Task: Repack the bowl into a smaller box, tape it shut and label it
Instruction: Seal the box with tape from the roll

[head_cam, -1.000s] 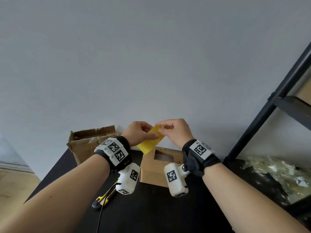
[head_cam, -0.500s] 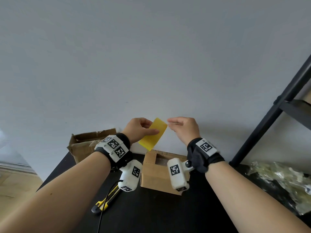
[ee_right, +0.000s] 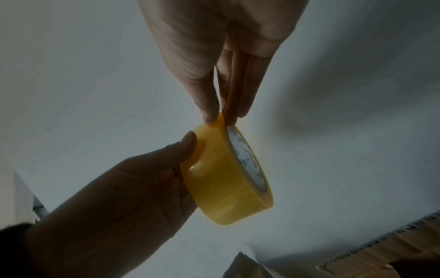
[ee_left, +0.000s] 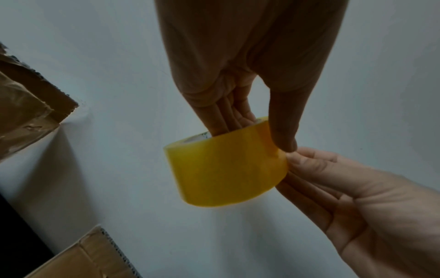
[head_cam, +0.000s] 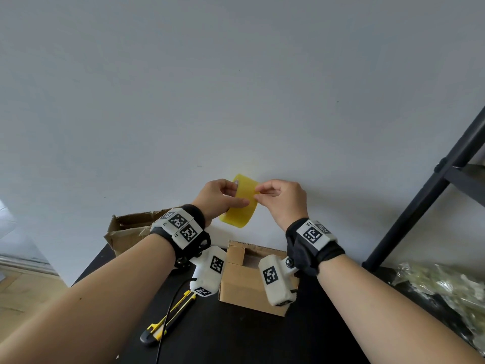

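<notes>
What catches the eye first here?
A bright yellow roll of tape, held up before the pale wall by the left hand while the right hand pinches its edge. Below it an open cardboard box sits on the black table, a yellow utility knife beside it.

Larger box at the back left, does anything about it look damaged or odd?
Yes. The larger box by the wall looks battered: its flaps are torn and crumpled, edges ragged. The small box in front looks sound, flaps open.

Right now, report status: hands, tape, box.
Left hand grips tape roll, fingers through core. Right hand pinches roll's edge, no strip pulled yet. Small box open on table below, untaped. Nothing in the way.
</notes>
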Demonstrator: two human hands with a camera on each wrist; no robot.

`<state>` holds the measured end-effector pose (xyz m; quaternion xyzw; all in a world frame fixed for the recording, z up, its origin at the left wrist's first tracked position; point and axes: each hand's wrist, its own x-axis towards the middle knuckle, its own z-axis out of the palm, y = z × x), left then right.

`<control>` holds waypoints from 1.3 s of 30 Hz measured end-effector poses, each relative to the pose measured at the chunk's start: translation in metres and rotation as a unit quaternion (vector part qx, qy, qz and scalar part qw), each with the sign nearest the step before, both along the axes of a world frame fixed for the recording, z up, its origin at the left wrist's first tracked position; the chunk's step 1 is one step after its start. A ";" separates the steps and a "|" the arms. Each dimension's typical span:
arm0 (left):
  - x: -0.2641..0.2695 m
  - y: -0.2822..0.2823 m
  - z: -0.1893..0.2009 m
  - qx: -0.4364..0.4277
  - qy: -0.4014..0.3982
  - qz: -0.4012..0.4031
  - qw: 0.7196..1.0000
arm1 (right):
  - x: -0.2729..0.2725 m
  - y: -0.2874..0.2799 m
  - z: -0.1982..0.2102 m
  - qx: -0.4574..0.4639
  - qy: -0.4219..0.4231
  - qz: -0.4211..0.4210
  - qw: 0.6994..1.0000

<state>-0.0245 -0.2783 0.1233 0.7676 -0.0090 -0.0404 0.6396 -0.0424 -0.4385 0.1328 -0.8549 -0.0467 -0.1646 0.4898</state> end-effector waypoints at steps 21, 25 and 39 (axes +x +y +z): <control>0.004 -0.015 -0.001 -0.062 0.021 0.028 0.997 | 0.011 -0.012 0.001 0.008 -0.021 0.003 1.000; 0.003 -0.018 -0.002 -0.062 0.019 0.037 0.997 | 0.011 -0.011 -0.001 0.012 -0.034 -0.013 0.999; 0.001 -0.024 0.002 -0.123 0.031 0.053 0.990 | 0.013 -0.008 0.001 0.018 -0.052 -0.017 0.998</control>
